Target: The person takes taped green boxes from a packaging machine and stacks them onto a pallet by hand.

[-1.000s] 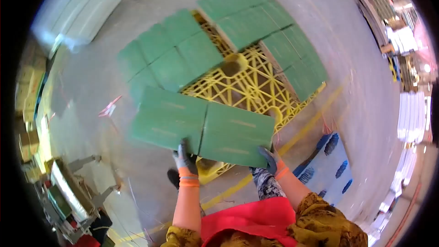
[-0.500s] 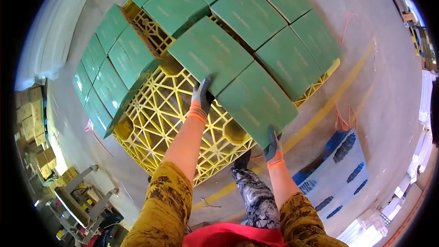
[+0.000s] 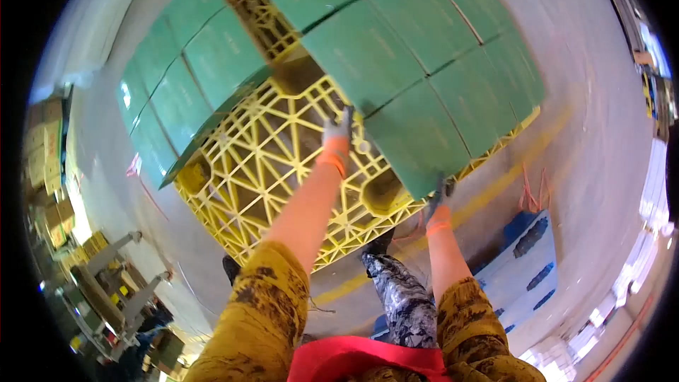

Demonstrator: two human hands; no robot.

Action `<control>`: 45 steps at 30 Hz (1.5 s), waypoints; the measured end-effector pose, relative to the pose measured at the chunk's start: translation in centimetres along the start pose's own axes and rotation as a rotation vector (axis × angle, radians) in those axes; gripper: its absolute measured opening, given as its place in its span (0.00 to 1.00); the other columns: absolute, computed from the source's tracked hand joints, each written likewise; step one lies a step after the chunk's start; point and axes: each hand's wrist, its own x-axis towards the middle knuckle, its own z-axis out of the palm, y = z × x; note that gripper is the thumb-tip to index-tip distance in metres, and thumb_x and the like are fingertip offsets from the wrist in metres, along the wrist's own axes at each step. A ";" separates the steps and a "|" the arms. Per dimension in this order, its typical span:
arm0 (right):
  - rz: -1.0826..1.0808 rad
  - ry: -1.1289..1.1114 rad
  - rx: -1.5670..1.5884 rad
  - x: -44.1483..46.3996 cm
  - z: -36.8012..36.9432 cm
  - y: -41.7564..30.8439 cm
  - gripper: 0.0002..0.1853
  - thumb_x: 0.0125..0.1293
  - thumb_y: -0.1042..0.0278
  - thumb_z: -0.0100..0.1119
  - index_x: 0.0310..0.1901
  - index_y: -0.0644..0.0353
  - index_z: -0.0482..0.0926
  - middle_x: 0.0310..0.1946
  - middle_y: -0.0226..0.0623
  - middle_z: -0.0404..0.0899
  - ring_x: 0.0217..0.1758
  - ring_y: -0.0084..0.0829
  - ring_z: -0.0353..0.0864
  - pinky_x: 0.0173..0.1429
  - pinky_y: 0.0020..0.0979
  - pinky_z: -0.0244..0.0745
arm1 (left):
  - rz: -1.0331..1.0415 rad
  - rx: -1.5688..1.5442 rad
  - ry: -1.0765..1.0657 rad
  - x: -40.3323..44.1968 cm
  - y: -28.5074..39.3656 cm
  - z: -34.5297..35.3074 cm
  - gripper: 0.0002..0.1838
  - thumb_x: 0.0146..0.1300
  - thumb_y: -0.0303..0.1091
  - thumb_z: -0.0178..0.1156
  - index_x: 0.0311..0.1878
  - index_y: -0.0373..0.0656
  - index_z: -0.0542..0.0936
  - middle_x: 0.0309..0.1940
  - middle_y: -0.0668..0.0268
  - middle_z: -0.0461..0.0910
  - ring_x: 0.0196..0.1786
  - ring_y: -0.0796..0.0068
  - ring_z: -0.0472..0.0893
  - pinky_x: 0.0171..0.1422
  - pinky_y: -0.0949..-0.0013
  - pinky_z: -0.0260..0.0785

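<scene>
- Left hand [image 3: 338, 128]: gloved, with an orange cuff; it lies over the pallet, fingers pointing away from the wearer, beside the left edge of the green boxes. Whether it grasps or is released cannot be told.
- Right hand [image 3: 439, 194]: gloved, also orange-cuffed; it is at the near end of the near green box. Blur hides its fingers, so its grip cannot be told.
- Near green box [image 3: 419, 140]: lies flat, right of the pallet's open lattice, its long left edge facing the left hand.
- Far green box [image 3: 364, 53]: directly beyond the near one, the two separated by a dark seam.
- Right-hand boxes [image 3: 488, 81]: more green boxes, laid side by side to the right.
- Left-hand boxes [image 3: 212, 49]: a second green group, across a strip of bare lattice.
- Yellow pallet [image 3: 263, 163]: an open lattice beneath, exposed at centre and near left.
- Blue-and-white sheet [image 3: 525, 269]: on the floor [image 3: 566, 170], near right, marked with dark patches.
</scene>
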 end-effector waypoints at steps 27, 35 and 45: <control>0.321 -1.506 -0.526 -95.7 58.3 20.3 0.30 0.65 0.46 0.53 0.66 0.44 0.61 0.60 0.35 0.67 0.60 0.34 0.69 0.60 0.39 0.67 | 0.346 -1.303 1.076 -48.5 -7.1 -121.5 0.34 0.51 0.67 0.61 0.49 0.49 0.71 0.29 0.70 0.69 0.32 0.72 0.69 0.41 0.67 0.68; 0.296 -1.294 -0.556 -92.7 57.3 15.1 0.26 0.62 0.44 0.56 0.58 0.45 0.71 0.52 0.27 0.74 0.52 0.28 0.73 0.49 0.35 0.70 | 0.250 -1.370 0.577 -45.9 -0.6 -120.0 0.20 0.57 0.55 0.62 0.44 0.51 0.77 0.29 0.66 0.79 0.27 0.65 0.77 0.31 0.61 0.71; 0.211 -1.093 -0.363 -77.4 46.5 5.9 0.22 0.66 0.59 0.56 0.59 0.59 0.71 0.53 0.28 0.75 0.56 0.23 0.72 0.57 0.30 0.70 | 0.403 -1.196 0.547 -45.5 5.6 -101.1 0.20 0.63 0.45 0.58 0.56 0.50 0.75 0.54 0.69 0.74 0.56 0.71 0.72 0.57 0.63 0.68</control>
